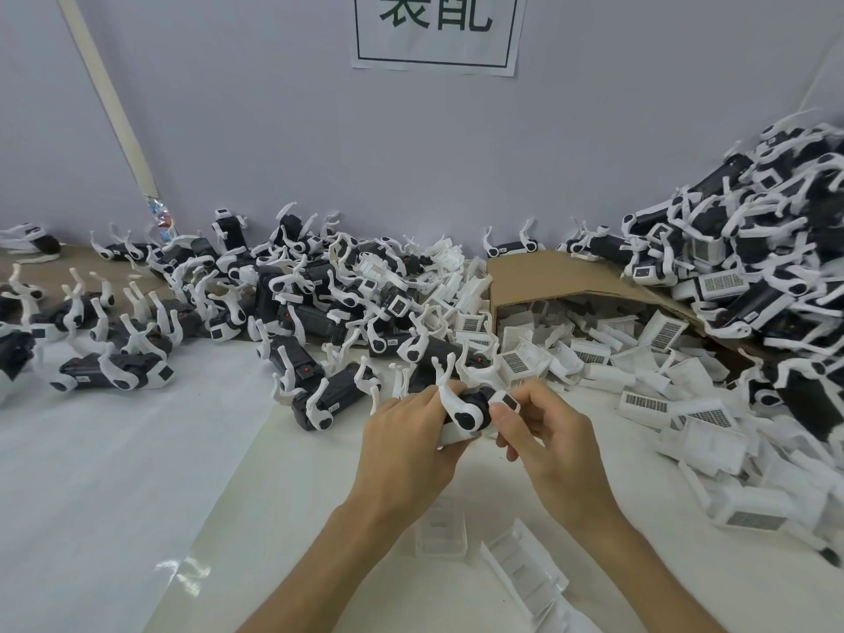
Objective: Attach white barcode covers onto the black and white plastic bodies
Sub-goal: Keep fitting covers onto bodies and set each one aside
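Over the middle of the table both my hands hold one black and white plastic body (470, 411), its white legs pointing up. My left hand (406, 443) grips its left end from below and behind. My right hand (548, 431) pinches the right end, the thumb pressing by the small black square face there. White barcode covers (646, 404) lie in a loose heap to the right. Whether a cover sits on the held body is hidden by my fingers.
A big heap of bodies (753, 249) rises at the right against the wall, and more bodies (292, 290) spread across the back and left. An open cardboard box (539, 276) spills covers. Two white trays (525, 573) lie near my forearms. A paper sign (436, 29) hangs on the wall.
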Motion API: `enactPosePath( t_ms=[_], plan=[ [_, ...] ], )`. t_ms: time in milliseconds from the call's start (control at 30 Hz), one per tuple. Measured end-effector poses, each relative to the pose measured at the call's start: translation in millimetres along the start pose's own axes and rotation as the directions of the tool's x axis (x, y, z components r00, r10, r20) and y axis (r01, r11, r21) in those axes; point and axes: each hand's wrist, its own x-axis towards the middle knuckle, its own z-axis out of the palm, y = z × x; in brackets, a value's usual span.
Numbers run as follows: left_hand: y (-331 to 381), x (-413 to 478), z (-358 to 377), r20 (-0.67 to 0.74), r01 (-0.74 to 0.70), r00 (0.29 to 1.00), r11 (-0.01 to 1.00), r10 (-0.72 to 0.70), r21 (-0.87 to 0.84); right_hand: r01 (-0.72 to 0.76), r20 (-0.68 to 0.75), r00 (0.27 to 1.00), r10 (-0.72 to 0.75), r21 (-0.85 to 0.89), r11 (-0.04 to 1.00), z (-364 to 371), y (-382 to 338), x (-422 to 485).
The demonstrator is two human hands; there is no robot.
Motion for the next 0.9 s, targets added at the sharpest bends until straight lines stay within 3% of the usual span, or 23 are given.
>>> enactPosePath(
  t_ms=[233, 433, 533, 700, 900],
  plan=[
    [-2.2, 0.3, -1.1, 0.004, -0.001, 1.000, 1.000, 0.001, -0.022, 0.040, 0.063, 0.997, -0.039, -0.014, 0.999, 1.4, 6.2, -0.8],
    [-16.2, 1.5, 1.6, 0.110, 0.189, 0.978, 0.974, -0.176, -0.122, -0.039, 0.197, 0.979, 0.059, -0.100, 0.994, 10.7, 23.7, -6.0],
    [-24.0, 2.6, 3.0, 0.141, 0.129, 0.983, 0.989, -0.119, -0.066, 0.080, 0.195, 0.980, -0.034, -0.236, 0.968, 14.2, 26.9, -5.4],
    [-24.5, 1.2, 12.2, 0.185, 0.014, 0.983, 1.000, -0.012, -0.010, 0.317, 0.210, 0.946, -0.246, -0.448, 0.836, 13.0, 25.0, -0.2],
    [-19.9, 1.5, 17.4, 0.004, -0.087, 0.996, 0.996, 0.087, -0.034, 0.210, 0.143, 0.975, -0.169, -0.362, 0.908, 0.0, 31.7, 0.5]
  ],
)
